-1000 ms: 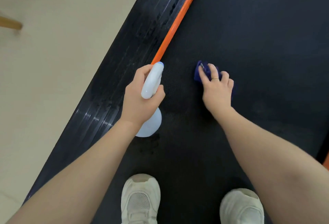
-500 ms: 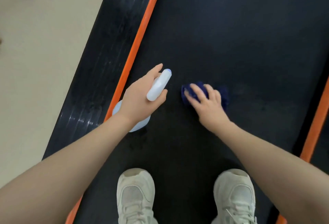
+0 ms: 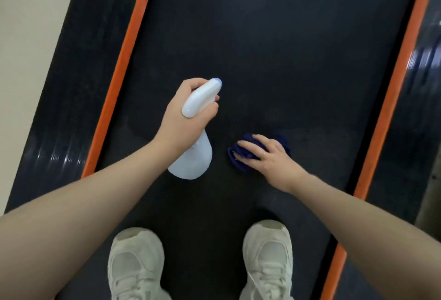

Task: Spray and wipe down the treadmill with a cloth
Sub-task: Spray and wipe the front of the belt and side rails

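Note:
I stand on the black treadmill belt (image 3: pixel 274 44), which fills the middle of the view. My left hand (image 3: pixel 183 120) is wrapped around the neck of a white spray bottle (image 3: pixel 193 159), its blue-tipped nozzle pointing forward over the belt. To its right, my right hand (image 3: pixel 269 159) presses a crumpled dark blue cloth (image 3: pixel 241 154) flat on the belt; the fingers cover most of the cloth. The two hands are about a hand's width apart.
Orange strips (image 3: pixel 124 61) run along both sides of the belt, with black ribbed side rails (image 3: pixel 64 80) outside them. Pale floor (image 3: pixel 26 37) lies to the left. My two white sneakers (image 3: pixel 136 264) stand on the belt at the bottom.
The view has swung right, so both orange strips now show. My right hand has dragged the cloth nearer to me and to the right. The left hand's fingers have closed on the bottle's trigger.

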`<state>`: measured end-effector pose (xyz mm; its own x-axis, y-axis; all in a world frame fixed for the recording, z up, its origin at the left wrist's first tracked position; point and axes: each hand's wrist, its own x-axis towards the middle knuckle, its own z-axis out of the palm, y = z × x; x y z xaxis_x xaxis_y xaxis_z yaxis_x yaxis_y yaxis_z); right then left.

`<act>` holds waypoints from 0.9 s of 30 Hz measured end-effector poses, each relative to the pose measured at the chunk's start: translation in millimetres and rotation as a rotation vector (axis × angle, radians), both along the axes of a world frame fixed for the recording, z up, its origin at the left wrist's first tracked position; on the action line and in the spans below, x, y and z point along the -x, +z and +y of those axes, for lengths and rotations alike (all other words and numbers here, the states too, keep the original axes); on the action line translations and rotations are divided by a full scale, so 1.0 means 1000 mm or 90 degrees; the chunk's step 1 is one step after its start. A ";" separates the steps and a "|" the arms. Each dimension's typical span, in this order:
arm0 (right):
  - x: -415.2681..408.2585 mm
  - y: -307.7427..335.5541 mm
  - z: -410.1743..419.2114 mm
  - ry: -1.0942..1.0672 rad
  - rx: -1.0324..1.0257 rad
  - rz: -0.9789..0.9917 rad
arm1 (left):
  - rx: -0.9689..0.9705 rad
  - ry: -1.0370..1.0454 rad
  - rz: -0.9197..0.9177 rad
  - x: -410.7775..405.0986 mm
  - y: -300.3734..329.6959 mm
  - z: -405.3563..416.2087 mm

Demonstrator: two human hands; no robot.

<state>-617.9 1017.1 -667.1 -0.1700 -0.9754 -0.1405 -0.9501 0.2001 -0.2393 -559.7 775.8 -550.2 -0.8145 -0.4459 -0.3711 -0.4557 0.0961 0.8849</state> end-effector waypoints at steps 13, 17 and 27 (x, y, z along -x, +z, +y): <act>-0.026 -0.002 0.008 -0.113 0.098 -0.089 | 0.064 0.099 -0.014 0.007 0.009 0.063; 0.065 0.000 -0.012 -0.420 0.119 -0.055 | 0.046 0.119 0.023 0.013 0.009 0.076; 0.029 -0.008 0.068 -0.288 0.106 0.002 | -0.017 0.079 0.053 0.041 0.006 0.122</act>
